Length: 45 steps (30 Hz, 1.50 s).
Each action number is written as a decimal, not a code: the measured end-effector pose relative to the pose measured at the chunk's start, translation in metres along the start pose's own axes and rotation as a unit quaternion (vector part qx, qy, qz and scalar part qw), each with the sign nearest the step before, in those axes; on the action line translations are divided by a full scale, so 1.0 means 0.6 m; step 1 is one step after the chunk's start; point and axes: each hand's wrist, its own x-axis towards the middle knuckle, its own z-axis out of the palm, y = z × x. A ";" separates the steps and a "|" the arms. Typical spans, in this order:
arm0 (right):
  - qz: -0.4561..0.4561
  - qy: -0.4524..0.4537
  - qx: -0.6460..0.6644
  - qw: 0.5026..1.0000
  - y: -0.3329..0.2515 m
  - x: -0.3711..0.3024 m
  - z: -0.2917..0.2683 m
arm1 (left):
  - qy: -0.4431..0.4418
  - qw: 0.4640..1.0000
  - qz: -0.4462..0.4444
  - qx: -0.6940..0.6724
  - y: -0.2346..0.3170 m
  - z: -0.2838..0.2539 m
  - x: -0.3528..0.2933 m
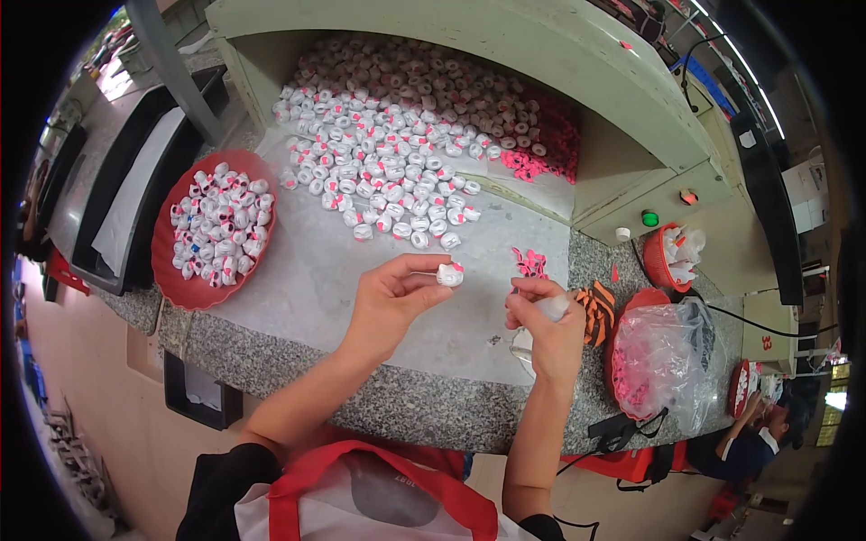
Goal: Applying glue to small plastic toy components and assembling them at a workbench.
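Between its thumb and fingers, my left hand [394, 293] pinches a small white rounded piece [449, 274] with a pink patch on it. My right hand [552, 338] is closed around a whitish, translucent bottle-like thing [553, 307], partly hidden by the fingers. Just beyond the right hand lies a small heap of pink pieces [530, 263] on the white sheet [433, 334]. Past both hands spreads a big pile of similar white pieces [388, 171], many with pink parts, reaching back under the pale green cabinet [505, 45].
On the left stands a red basin [164, 257] full of white pieces. To the right are orange-and-black striped cloth [595, 311], a red basin of pink pieces under clear plastic [667, 347] and a small red basket [657, 257]. Another person [744, 442] sits at far right.
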 end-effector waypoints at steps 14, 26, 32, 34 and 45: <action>-0.038 -0.019 0.035 0.999 -0.005 -0.026 0.042 | -0.118 0.989 0.072 0.056 0.000 0.008 -0.008; -0.152 -0.035 -0.017 0.988 0.009 -0.024 0.045 | -0.125 0.992 0.011 -0.001 -0.008 0.009 -0.007; -0.119 -0.038 -0.007 0.992 0.013 -0.022 0.045 | -0.110 0.993 0.033 0.035 -0.010 0.008 -0.006; -0.114 -0.038 -0.008 0.993 0.015 -0.021 0.045 | -0.081 0.996 -0.044 0.013 -0.008 0.008 -0.004; -0.193 -0.111 0.071 0.972 0.021 -0.017 0.030 | -0.162 0.987 0.009 0.003 0.013 0.010 -0.015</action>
